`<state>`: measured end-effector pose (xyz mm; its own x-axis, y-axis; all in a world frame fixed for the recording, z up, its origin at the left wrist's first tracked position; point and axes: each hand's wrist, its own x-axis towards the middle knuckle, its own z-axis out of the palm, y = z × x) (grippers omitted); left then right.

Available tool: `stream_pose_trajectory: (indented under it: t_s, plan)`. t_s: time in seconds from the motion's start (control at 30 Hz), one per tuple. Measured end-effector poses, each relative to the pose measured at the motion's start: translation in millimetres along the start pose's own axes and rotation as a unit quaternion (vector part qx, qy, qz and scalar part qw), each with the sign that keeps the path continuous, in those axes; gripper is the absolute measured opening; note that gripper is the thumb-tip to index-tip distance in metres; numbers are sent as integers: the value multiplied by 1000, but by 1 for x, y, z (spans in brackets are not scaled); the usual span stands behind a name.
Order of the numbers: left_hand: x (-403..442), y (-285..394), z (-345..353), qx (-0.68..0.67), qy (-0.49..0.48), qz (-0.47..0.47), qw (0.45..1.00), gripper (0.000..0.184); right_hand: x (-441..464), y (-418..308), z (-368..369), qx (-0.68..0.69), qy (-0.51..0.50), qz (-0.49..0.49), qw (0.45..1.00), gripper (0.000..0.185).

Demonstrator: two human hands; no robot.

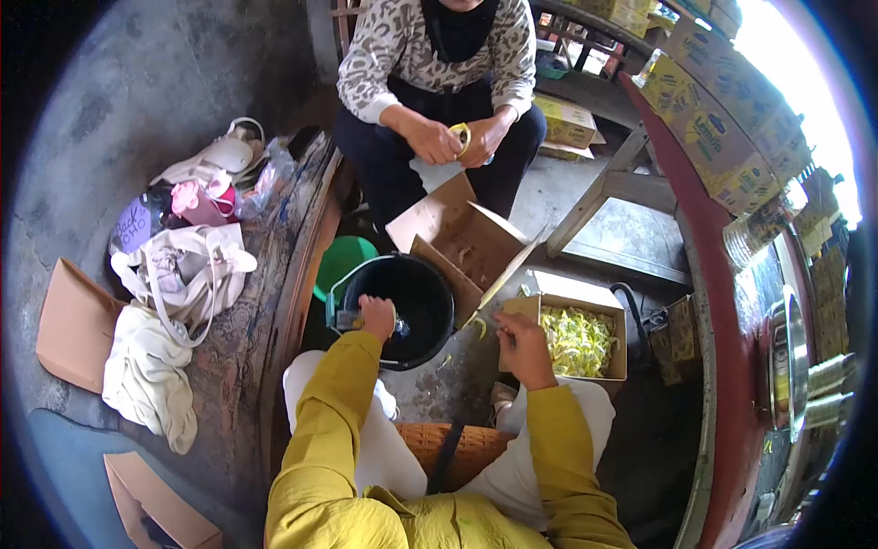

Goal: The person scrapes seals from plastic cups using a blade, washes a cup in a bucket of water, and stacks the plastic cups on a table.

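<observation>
Partly hidden bucket (428, 297) beneath left hand (375, 317)

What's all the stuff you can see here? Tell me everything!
Bucket: one, black, middle
Tub: one, green, behind the bucket
Open carton: one, brown, beyond the bucket
Strip box: one, brown, right
Strips: many, yellow-green, in it
Lemon cartons: several, yellow, mostly upper right
Table: one, red edge, right
Metal bowl: one, silver, on it
Bench: one, brown, left
Bags and cloths: several, mostly whitish, left
Cut cardboard: two, brown, far left
Mat: one, blue-grey, lower left
Wicker thing: one, orange-brown, between knees
Other person: one, patterned top, across
Left hand: one, bare, over bucket
Right hand: one, bare, beside strip box
</observation>
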<state>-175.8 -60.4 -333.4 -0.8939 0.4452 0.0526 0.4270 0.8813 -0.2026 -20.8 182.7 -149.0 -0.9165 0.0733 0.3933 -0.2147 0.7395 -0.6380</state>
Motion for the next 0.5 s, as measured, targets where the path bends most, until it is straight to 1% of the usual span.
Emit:
stream_pose_trajectory:
  t_s: [0.03, 0.13, 0.23, 0.33, 0.43, 0.5]
  plan:
    - [-2, 2, -2, 14, -29, -8, 999, 16, -1, -2, 1, 7, 1, 3, 1000, 28]
    - [-9, 5, -10, 83, -72, -5, 994, 18, -2, -7, 5, 21, -1, 7, 1000, 26]
    - [-11, 3, -18, 105, -96, 4, 990, 19, -4, -7, 9, 11, 17, -8, 1000, 27]
    - [-6, 5, -8, 113, -141, -53, 982, 20, -6, -8, 5, 7, 8, 12, 1000, 27]
    - [-9, 8, -17, 151, -88, -52, 983, 21, -8, -12, 3, 15, 5, 28, 999, 27]
    - [-8, 10, -31, 68, -126, -74, 987, 22, -10, -12, 4, 12, 4, 27, 1000, 28]
